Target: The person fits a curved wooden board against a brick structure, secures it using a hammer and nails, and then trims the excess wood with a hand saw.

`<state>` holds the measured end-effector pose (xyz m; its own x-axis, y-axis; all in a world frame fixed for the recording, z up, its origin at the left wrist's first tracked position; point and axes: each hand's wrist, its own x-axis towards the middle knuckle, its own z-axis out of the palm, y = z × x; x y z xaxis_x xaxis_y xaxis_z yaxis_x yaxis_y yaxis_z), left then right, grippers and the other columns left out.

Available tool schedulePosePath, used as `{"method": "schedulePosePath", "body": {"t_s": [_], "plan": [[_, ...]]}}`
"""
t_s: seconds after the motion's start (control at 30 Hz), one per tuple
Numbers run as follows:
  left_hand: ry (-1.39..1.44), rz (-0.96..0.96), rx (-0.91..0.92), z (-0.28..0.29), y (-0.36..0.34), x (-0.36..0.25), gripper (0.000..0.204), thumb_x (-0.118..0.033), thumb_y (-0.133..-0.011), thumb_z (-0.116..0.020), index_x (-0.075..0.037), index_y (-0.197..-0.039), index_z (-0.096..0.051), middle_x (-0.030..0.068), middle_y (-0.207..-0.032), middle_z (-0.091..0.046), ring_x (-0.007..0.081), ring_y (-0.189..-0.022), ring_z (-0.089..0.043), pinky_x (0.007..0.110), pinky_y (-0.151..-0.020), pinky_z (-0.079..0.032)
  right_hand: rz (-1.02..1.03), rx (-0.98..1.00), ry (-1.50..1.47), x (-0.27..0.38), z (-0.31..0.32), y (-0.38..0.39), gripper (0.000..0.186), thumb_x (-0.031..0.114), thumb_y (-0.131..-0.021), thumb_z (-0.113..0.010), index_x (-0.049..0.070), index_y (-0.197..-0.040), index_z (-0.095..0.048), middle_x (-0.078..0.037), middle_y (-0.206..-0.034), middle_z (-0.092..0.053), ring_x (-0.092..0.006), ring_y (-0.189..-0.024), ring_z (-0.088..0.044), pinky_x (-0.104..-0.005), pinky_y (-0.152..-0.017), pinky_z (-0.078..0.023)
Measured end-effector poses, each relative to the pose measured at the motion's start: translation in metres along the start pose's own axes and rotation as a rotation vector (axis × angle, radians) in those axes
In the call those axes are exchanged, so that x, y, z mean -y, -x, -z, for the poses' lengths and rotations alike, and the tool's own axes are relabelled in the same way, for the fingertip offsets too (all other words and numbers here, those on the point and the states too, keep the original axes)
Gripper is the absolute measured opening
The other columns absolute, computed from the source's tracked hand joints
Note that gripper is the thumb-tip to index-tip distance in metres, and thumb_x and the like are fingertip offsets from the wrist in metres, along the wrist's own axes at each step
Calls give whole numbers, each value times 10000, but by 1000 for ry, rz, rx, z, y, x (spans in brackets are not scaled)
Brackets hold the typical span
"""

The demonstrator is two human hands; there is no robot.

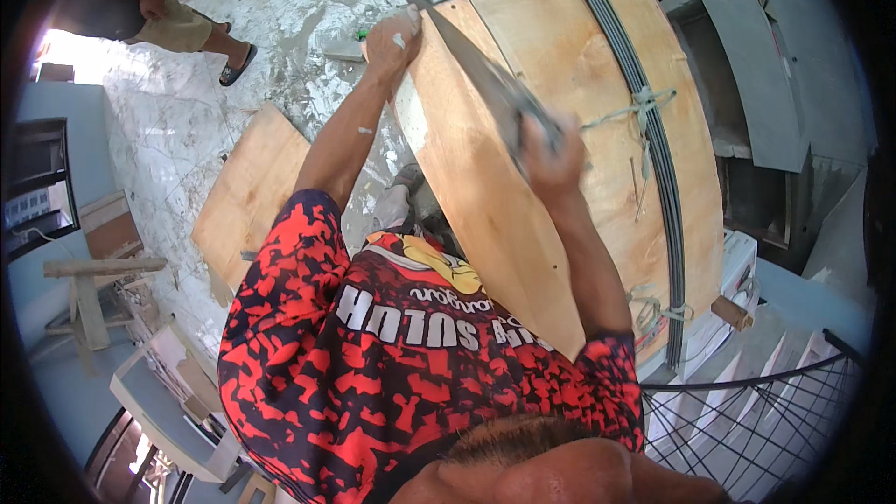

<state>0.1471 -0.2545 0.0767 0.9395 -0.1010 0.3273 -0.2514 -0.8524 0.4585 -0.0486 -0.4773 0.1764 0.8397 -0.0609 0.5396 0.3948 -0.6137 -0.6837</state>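
A large plywood sheet point(569, 56) lies in front of me, and a hand saw point(467, 56) with a long grey blade rests slanted across its left part. My right hand point(551, 151) is shut on the saw's handle near the middle of the sheet. My left hand point(392, 39) grips the sheet's left edge near its far corner, right beside the tip of the blade. My red and black shirt fills the lower middle of the view.
A bundle of thin grey strips point(649, 103), tied with cord, runs along the sheet's right side. A smaller plywood piece point(250, 198) lies on the marble floor at left. Another person point(177, 23) stands at upper left. A wooden sawhorse point(93, 285) is at left, a black wire rack point(756, 420) at lower right.
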Motion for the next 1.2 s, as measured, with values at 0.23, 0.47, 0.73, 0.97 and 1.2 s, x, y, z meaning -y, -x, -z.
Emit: {"method": "schedulePosePath", "body": {"t_s": [0.23, 0.47, 0.73, 0.97, 1.2], "plan": [[39, 2, -41, -3, 0, 15, 421, -326, -972, -359, -58, -851, -660, 211, -835, -669, 412, -790, -638, 503, -721, -490, -221, 103, -100, 20, 58, 54, 239, 96, -884, -627, -29, -1065, -531, -185, -948, -636, -281, -843, -639, -364, -735, -511], [31, 77, 6, 0, -3, 1, 473, -359, -976, -319, -48, -861, -656, 212, -853, -671, 406, -813, -645, 501, -718, -500, -235, 32, -128, 11, 26, 35, 250, 104, -877, -637, -24, -1070, -541, -208, -935, -626, -285, -851, -629, -356, -743, -498], [-52, 99, 118, 7, -3, 7, 426, -373, -957, -383, -52, -891, -656, 207, -877, -676, 406, -848, -647, 499, -764, -498, -100, 132, -10, 35, 78, 63, 270, 110, -910, -598, -15, -1122, -485, -159, -920, -601, -201, -744, -586, -296, -653, -484], [145, -45, 7, 4, 3, 3, 453, -405, -951, -390, -48, -923, -668, 208, -895, -678, 375, -915, -644, 470, -763, -495, -188, 55, -55, 19, 12, 9, 213, 137, -905, -611, -9, -1048, -552, -130, -797, -611, -239, -676, -603, -330, -645, -501], [37, 162, 64, -3, -4, 14, 431, -405, -948, -394, -87, -945, -685, 211, -926, -678, 392, -910, -645, 479, -784, -500, -127, 62, -105, 31, 64, 55, 234, 136, -929, -579, -11, -1098, -510, -88, -848, -574, -116, -604, -549, -260, -537, -459]]}}
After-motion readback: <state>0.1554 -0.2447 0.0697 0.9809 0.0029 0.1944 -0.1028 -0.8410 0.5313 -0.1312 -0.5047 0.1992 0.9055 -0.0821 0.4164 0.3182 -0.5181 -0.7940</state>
